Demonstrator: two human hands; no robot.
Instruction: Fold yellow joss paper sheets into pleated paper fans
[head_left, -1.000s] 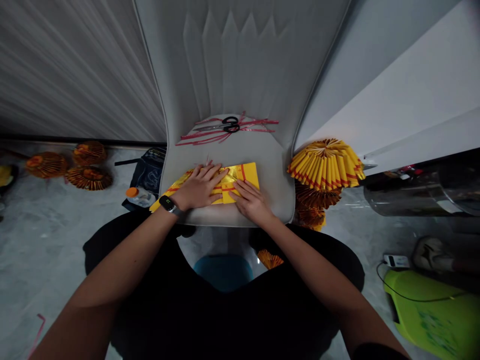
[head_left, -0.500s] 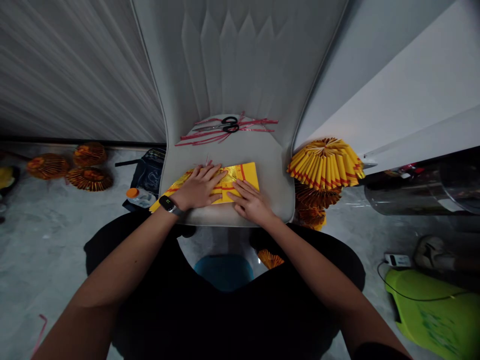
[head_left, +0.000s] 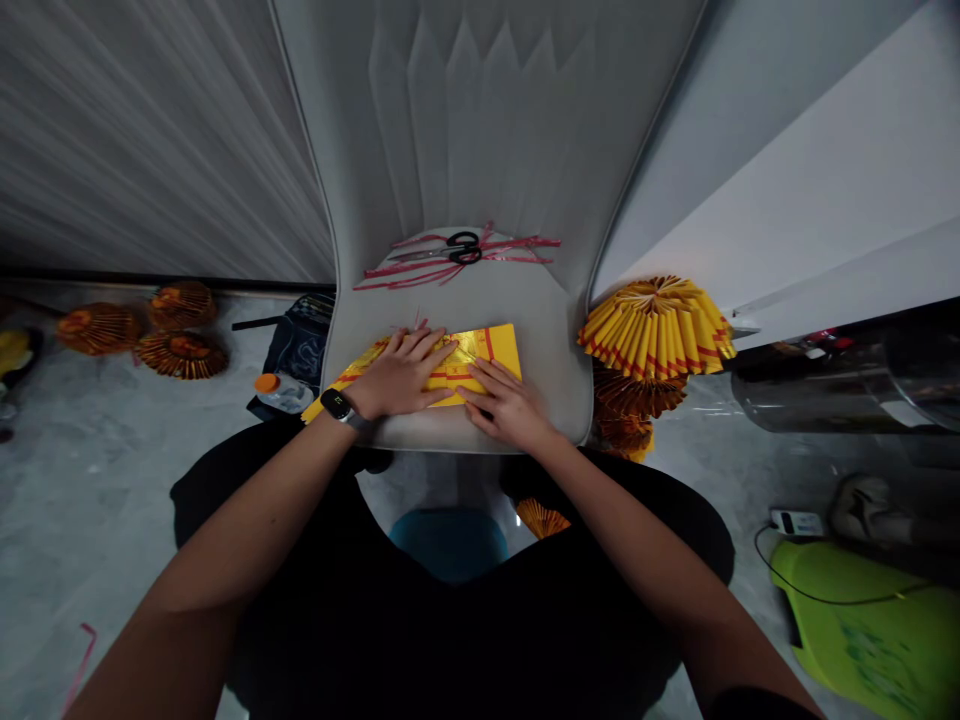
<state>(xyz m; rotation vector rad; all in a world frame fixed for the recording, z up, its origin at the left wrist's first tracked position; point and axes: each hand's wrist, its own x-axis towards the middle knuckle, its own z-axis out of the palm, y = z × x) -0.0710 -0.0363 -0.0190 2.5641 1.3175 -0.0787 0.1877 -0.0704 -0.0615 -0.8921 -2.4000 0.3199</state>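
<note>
A yellow paper sheet with red lines lies on the seat of a grey padded chair. My left hand lies flat on the paper's left half, fingers stretched out; a black watch sits on that wrist. My right hand presses on the paper's near edge with its fingers extended and close together. Neither hand holds anything.
Black scissors and pink strips lie at the back of the seat. A yellow folded paper fan stands right of the chair, orange fans on the floor at left, a bottle, and a green object at right.
My right hand has slid slightly toward me along the paper's near edge. The left hand stays flat in place.
</note>
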